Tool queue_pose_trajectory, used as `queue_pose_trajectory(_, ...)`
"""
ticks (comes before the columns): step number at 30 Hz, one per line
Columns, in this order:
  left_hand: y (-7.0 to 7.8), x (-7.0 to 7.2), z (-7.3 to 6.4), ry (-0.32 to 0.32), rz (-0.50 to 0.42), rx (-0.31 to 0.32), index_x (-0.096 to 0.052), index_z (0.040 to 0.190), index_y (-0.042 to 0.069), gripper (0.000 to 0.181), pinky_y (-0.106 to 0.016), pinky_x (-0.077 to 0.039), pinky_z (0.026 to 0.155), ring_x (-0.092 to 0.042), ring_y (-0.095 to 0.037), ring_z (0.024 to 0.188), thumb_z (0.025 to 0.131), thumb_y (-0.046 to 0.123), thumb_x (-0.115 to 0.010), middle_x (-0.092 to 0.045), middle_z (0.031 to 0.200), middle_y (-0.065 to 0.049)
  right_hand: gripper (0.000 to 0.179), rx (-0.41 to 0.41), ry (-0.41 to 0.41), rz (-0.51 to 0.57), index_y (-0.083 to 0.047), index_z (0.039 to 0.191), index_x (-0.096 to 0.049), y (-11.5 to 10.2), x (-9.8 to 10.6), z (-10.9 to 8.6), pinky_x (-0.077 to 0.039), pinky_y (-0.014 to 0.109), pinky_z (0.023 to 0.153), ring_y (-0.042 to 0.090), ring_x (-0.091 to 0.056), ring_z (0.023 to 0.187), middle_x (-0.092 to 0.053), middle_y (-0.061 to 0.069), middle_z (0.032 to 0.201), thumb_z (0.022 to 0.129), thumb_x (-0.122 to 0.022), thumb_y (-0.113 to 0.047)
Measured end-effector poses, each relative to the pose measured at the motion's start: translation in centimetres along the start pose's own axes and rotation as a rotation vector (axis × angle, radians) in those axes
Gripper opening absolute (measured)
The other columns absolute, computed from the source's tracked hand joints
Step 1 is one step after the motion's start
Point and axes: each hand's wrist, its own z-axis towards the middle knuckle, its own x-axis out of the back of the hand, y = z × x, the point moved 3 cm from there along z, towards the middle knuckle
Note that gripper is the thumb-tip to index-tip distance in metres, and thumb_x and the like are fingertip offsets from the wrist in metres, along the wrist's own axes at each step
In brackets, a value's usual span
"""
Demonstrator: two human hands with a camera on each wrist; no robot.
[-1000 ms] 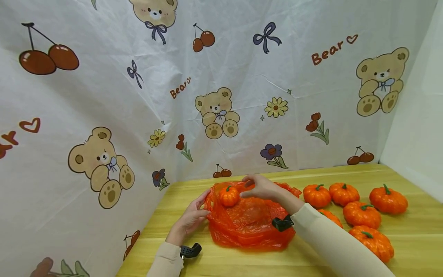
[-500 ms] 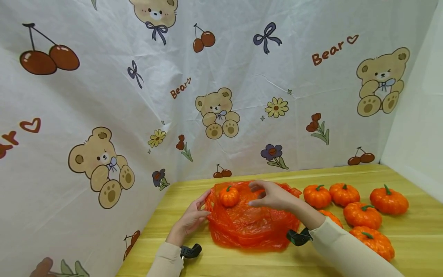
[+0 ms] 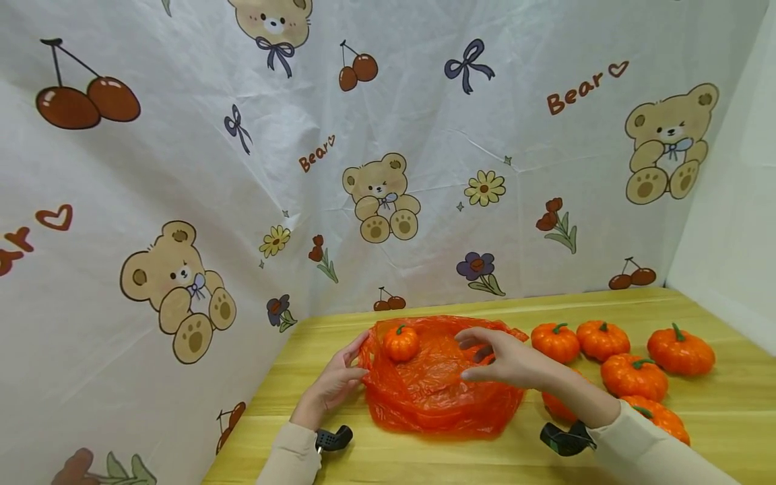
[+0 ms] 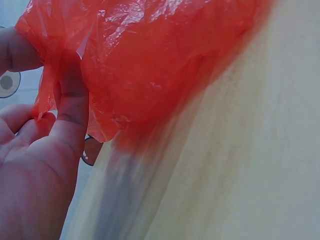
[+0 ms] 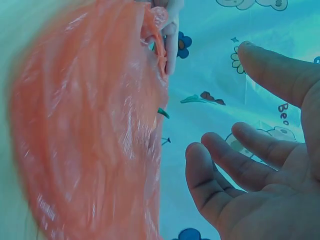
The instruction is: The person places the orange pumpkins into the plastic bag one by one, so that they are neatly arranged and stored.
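Observation:
A thin red plastic bag (image 3: 436, 407) lies on the table with its mouth spread upward. One small orange toy pumpkin (image 3: 401, 344) with a green stem sits inside at its left. My left hand (image 3: 333, 382) holds the bag's left edge; the left wrist view shows its fingers hooked round a strip of the plastic bag (image 4: 155, 75). Over the bag's right side hovers my right hand (image 3: 506, 362), its fingers spread and loosely bent with nothing between them. In the right wrist view that hand (image 5: 265, 175) is apart from the bag (image 5: 90, 125).
Several more orange toy pumpkins stand on the table at the right, among them a far-right one (image 3: 682, 351) and a middle one (image 3: 634, 377). My right forearm partly covers the nearer pumpkins. A bear-print sheet (image 3: 424, 269) hangs behind the wooden table (image 3: 376, 461).
My right hand has drawn back to the right, away from the pumpkin in the bag, its fingers still apart. The left hand and the pumpkin have stayed put.

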Motion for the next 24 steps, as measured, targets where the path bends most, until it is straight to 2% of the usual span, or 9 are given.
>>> queue_pose_trajectory(4, -0.1, 0.0, 0.0, 0.000, -0.006, -0.004, -0.010, 0.167, 0.018, 0.097, -0.026, -0.055, 0.103, -0.029, -0.037, 0.154, 0.088, -0.014, -0.055, -0.006, 0.175, -0.011, 0.065, 0.006, 0.016, -0.041, -0.013, 0.142, -0.056, 0.2, 0.4, -1.4, -0.057, 0.046, 0.095, 0.028, -0.062, 0.116, -0.062, 0.011, 0.139, 0.088, -0.080, -0.039)
queue_pose_trajectory(6, -0.2, 0.1, -0.1, -0.001, -0.011, -0.004, -0.010, 0.167, 0.018, 0.097, -0.025, -0.056, 0.101, -0.030, -0.037, 0.154, 0.088, -0.013, -0.056, -0.006, 0.175, -0.011, 0.065, 0.008, 0.024, -0.055, -0.014, 0.142, -0.056, 0.2, 0.6, -2.0, -0.058, 0.046, 0.095, 0.029, -0.062, 0.118, -0.062, 0.010, 0.140, 0.088, -0.080, -0.041)
queue_pose_trajectory(12, -0.2, 0.0, 0.0, -0.017, -0.005, -0.009, -0.008, 0.167, 0.018, 0.098, -0.024, -0.057, 0.099, -0.033, -0.037, 0.152, 0.088, -0.013, -0.056, -0.006, 0.175, -0.010, 0.061, 0.022, 0.032, -0.063, -0.018, 0.140, -0.057, 0.5, 1.1, -3.8, -0.059, 0.032, 0.090, 0.027, -0.061, 0.117, -0.063, 0.007, 0.138, 0.088, -0.080, -0.040)
queue_pose_trajectory(16, -0.2, 0.0, 0.1, -0.010, -0.009, -0.010, -0.009, 0.167, 0.017, 0.097, -0.024, -0.057, 0.097, -0.036, -0.036, 0.150, 0.088, -0.014, -0.056, -0.007, 0.175, -0.010, 0.061, 0.033, 0.026, -0.067, -0.019, 0.142, -0.056, 1.2, 1.6, -4.6, -0.058, 0.030, 0.089, 0.028, -0.062, 0.116, -0.063, 0.006, 0.138, 0.089, -0.079, -0.039)
queue_pose_trajectory(20, 0.1, 0.1, 0.0, -0.012, -0.010, -0.013, -0.009, 0.167, 0.018, 0.097, -0.023, -0.057, 0.098, -0.033, -0.037, 0.152, 0.088, -0.012, -0.057, -0.007, 0.175, -0.008, 0.060, 0.067, 0.008, -0.084, -0.021, 0.144, -0.054, 1.9, 2.5, -5.3, -0.057, 0.028, 0.087, 0.032, -0.061, 0.117, -0.063, 0.006, 0.139, 0.091, -0.077, -0.037)
queue_pose_trajectory(24, 0.1, 0.0, 0.0, -0.008, -0.011, -0.003, -0.009, 0.168, 0.019, 0.098, -0.023, -0.058, 0.096, -0.031, -0.038, 0.153, 0.088, -0.012, -0.057, -0.006, 0.175, -0.008, 0.057, 0.114, -0.008, -0.110, -0.026, 0.143, -0.055, 2.8, 3.5, -6.4, -0.056, 0.027, 0.086, 0.019, -0.060, 0.117, -0.063, 0.003, 0.138, 0.092, -0.076, -0.037)
